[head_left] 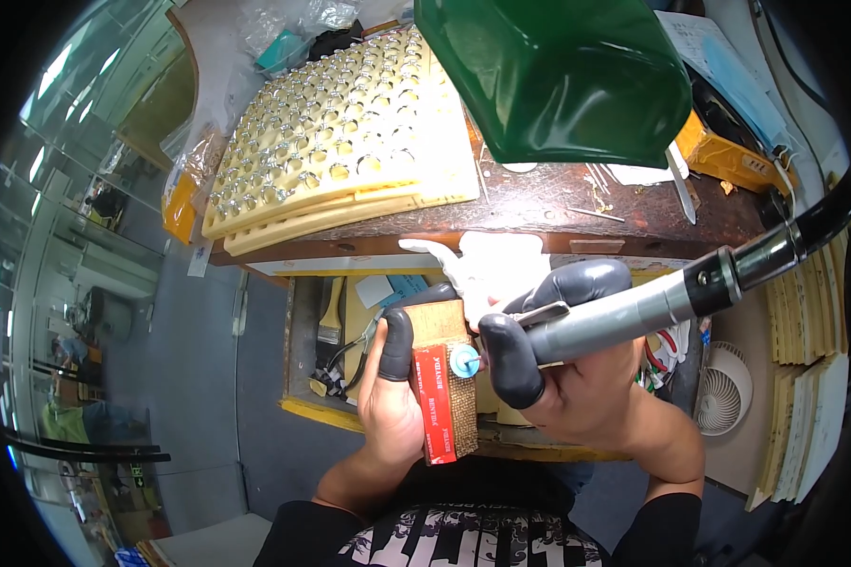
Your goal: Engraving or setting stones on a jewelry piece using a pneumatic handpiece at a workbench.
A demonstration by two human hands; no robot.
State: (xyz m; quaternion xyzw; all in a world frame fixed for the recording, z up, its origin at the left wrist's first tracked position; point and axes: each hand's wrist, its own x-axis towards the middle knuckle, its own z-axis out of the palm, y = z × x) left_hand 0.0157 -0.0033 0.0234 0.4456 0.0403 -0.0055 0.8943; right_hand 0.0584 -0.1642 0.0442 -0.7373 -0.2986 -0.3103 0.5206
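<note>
Head view is showing the left hand [392,397] gripping a wooden block [442,378] upright. The right hand [558,378] is closing around a grey rotary handpiece [624,317], its long axis slanting up-right, its small blue wheel [464,360] touching the block's right face.

The light is bright and even. The green lamp shade [558,76] shines with glare. Edges bend round and go black at the corners. The far left side looks blurry and pale.

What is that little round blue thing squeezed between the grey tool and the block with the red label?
In the head view, a small blue wheel sits on the grey tool's tip, pressed against the block held by the left hand.
</note>
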